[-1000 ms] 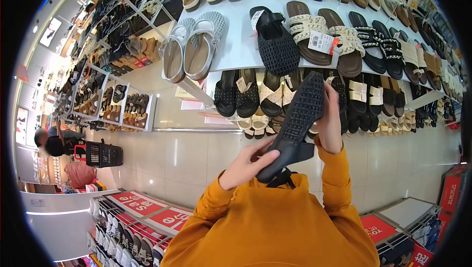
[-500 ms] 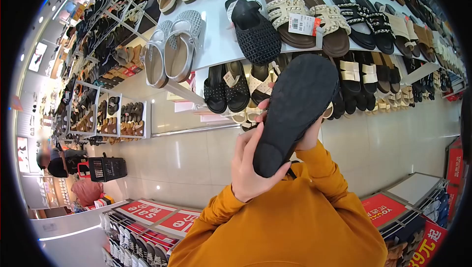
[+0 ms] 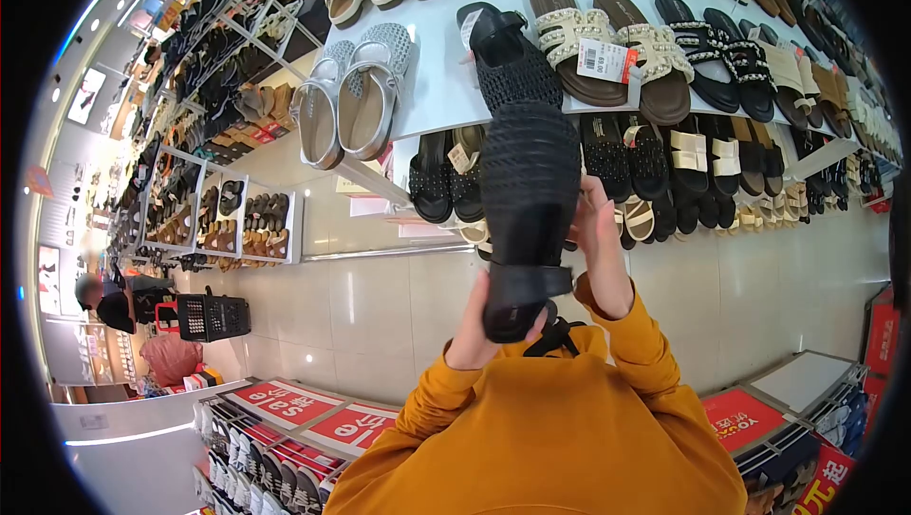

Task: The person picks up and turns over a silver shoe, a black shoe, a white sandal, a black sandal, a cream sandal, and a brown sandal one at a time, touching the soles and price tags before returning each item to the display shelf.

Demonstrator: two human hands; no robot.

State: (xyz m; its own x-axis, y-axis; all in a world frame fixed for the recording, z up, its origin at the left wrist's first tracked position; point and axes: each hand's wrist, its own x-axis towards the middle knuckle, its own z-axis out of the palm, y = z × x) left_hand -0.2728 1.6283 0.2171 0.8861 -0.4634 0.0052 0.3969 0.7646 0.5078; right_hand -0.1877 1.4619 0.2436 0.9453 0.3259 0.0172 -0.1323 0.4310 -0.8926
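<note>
both hands hold one black woven-mesh sandal with a heel strap [image 3: 525, 216] up in front of the white sloping display shelf [image 3: 438, 88]: the left hand [image 3: 472, 335] is closed under its heel end, and the right hand [image 3: 600, 254] has its fingers wrapped along the side near the toe. its upper faces the camera, toe pointing up, just below a matching black woven sandal [image 3: 511, 61] lying on the shelf beside a pair of silver mesh sandals [image 3: 353, 95] and brown pearl-strapped slides with a white price tag [image 3: 607, 50].
</note>
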